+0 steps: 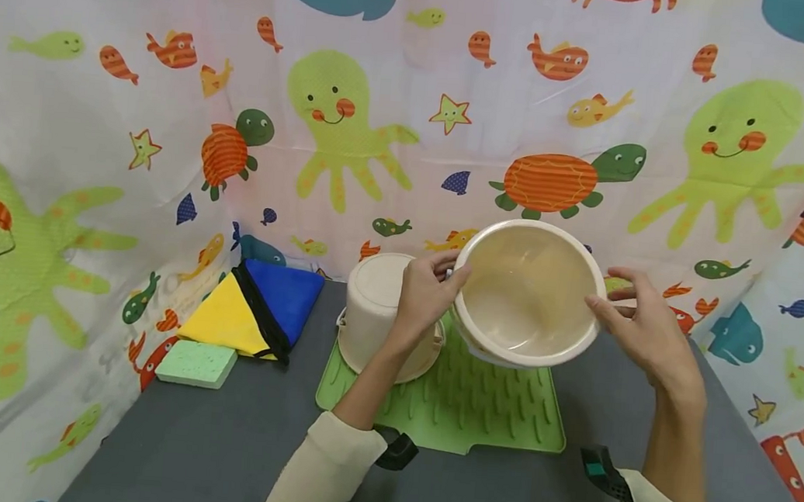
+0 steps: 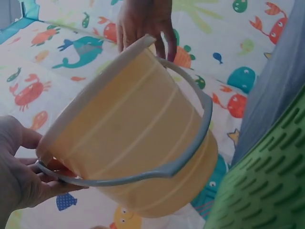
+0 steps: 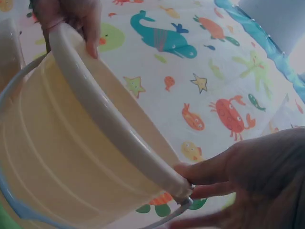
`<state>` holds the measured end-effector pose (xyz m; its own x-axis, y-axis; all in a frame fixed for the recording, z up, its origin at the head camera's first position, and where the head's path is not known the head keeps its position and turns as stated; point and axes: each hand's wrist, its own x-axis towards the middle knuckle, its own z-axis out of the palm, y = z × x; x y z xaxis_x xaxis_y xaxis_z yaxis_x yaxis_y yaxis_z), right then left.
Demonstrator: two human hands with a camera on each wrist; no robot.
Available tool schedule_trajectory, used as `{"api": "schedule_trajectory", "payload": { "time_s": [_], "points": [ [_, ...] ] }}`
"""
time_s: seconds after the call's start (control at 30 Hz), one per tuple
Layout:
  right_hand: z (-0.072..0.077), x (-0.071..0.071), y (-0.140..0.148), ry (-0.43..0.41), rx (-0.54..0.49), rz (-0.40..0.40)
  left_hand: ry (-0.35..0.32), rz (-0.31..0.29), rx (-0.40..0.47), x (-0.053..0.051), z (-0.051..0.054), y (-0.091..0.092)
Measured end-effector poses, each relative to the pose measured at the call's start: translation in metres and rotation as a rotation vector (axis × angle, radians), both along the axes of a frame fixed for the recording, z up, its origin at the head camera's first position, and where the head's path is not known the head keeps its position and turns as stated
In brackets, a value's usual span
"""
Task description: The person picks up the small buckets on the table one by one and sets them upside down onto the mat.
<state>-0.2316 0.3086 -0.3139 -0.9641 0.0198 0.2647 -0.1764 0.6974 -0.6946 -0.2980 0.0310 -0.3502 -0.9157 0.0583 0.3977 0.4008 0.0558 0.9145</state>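
Between both hands a cream bucket (image 1: 521, 290) is held up, tilted so its mouth faces the head camera. My left hand (image 1: 427, 288) grips its rim on the left, thumb over the edge. On the opposite side my right hand (image 1: 642, 322) pinches the rim between thumb and fingers. A grey handle (image 2: 171, 169) hangs round the bucket's outside in the left wrist view. Behind my left forearm, a second cream bucket (image 1: 376, 292) stands upside down on a green ridged mat (image 1: 495, 417). The held bucket hangs above the mat's right part.
Left of the mat lie a green sponge (image 1: 196, 364), a yellow cloth (image 1: 229, 318) and a blue cloth (image 1: 280, 293) with black edging. All rest on a grey table (image 1: 219, 456). A patterned sea-animal curtain (image 1: 397, 126) encloses the back and sides.
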Motion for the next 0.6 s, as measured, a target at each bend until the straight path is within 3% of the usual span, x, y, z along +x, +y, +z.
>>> {"api": "schedule_trajectory", "payload": {
  "time_s": [0.1,0.33,0.5,0.6],
  "points": [
    [0.000,0.000,0.000,0.006,-0.049,0.049,0.015,-0.010,-0.009,0.000,0.002,0.000],
    [0.000,0.010,-0.001,0.034,-0.056,-0.006,0.056,-0.060,-0.124,-0.007,0.008,-0.001],
    [0.003,0.013,-0.001,0.056,-0.050,-0.015,0.169,-0.069,-0.291,-0.018,0.029,0.000],
    [0.005,0.011,0.000,0.106,0.014,-0.003,0.251,-0.103,-0.376,-0.026,0.043,0.005]
  ]
}}
